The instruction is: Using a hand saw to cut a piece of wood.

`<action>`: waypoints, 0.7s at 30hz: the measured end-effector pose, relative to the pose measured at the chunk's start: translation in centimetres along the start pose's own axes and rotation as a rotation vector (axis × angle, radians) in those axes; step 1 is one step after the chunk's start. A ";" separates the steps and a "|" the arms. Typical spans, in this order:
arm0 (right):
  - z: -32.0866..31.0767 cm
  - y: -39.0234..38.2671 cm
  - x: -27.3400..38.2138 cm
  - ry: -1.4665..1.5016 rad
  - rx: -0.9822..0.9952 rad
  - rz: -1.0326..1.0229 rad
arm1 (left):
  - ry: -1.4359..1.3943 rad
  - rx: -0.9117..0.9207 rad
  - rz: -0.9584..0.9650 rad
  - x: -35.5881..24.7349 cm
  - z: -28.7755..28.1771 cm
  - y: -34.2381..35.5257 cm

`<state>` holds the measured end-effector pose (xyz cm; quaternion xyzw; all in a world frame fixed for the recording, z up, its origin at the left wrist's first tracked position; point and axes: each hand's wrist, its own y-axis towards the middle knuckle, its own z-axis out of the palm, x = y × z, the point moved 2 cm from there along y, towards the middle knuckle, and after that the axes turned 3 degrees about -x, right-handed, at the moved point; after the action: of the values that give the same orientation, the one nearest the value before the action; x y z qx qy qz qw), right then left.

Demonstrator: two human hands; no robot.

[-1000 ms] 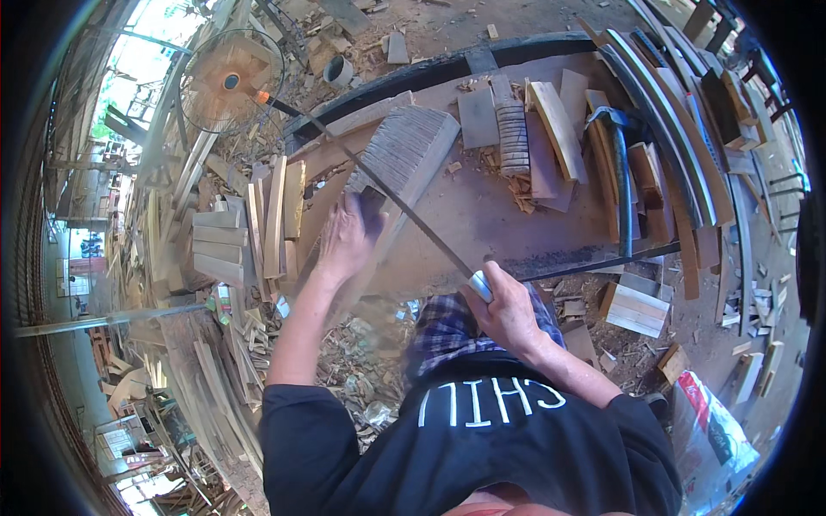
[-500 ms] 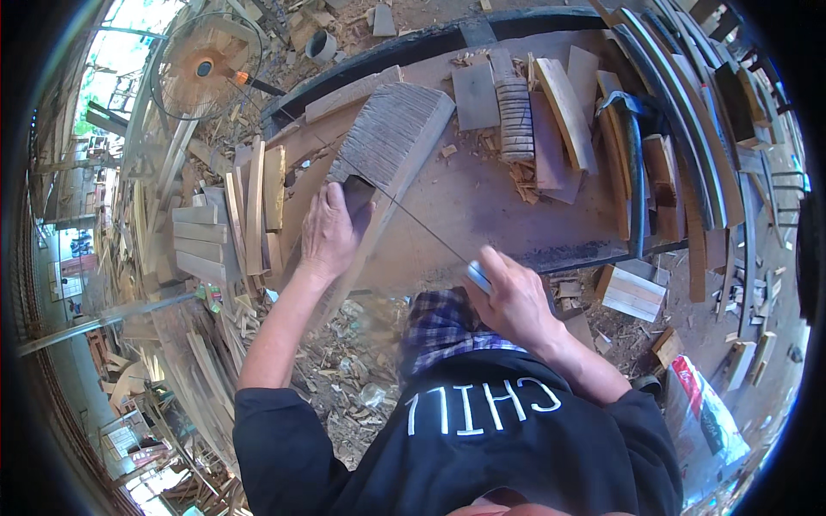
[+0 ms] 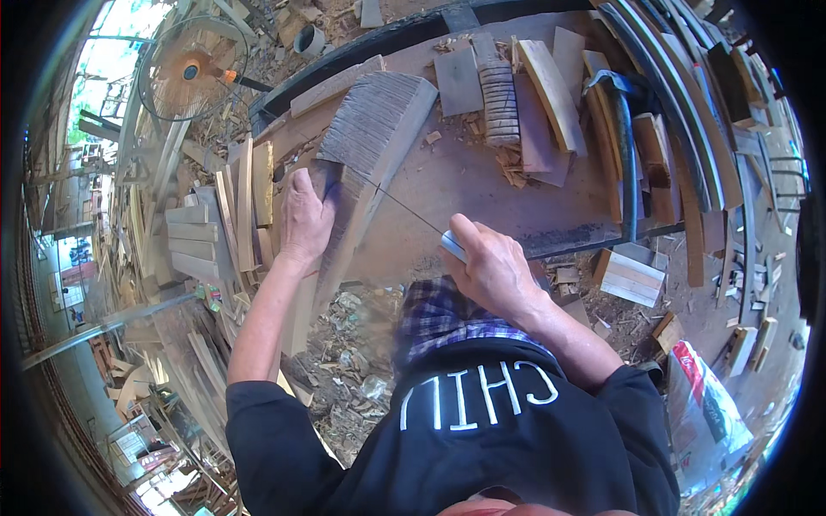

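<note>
My left hand (image 3: 304, 219) grips a dark block (image 3: 330, 186) against a long, thick board (image 3: 400, 144) lying diagonally on the bench; its upper face is weathered and lined. My right hand (image 3: 489, 268) is closed on the pale handle (image 3: 454, 247) of a long, thin saw, whose blade (image 3: 401, 205) crosses the board just right of the block. The blade's far part is faint and hard to follow. Beyond the board lie a short grooved wood piece (image 3: 501, 107), thin offcuts (image 3: 458, 82) and small chips.
A caged fan (image 3: 191, 70) stands upper left. Stacked slats (image 3: 191, 245) lie left, long bent strips (image 3: 662, 103) and a blue metal clamp (image 3: 621, 155) right. The bench (image 3: 439, 198) has a dark frame. A plastic sack (image 3: 701, 421) and scattered scrap (image 3: 361, 378) lie below.
The view has shifted slightly, moving the scene up the picture. My right hand has pushed a little forward with the saw. My left hand still grips the block.
</note>
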<state>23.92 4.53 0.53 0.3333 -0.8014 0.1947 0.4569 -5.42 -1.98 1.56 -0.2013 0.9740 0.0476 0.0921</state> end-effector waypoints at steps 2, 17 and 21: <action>-1.3 -1.7 -0.3 -0.014 -0.015 -0.014 | 0.039 -0.015 0.068 -0.5 0.2 -0.8; 2.1 0.5 0.5 0.114 -0.075 -0.029 | 0.134 -0.008 0.176 -2.0 0.2 -1.3; 1.8 -0.4 1.0 0.146 -0.028 0.062 | 0.133 0.021 0.204 -2.4 0.2 -0.9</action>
<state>22.75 2.80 0.44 0.2867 -0.7785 0.2216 0.5125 -2.89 -1.90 1.78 -0.1029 0.9939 0.0330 0.0239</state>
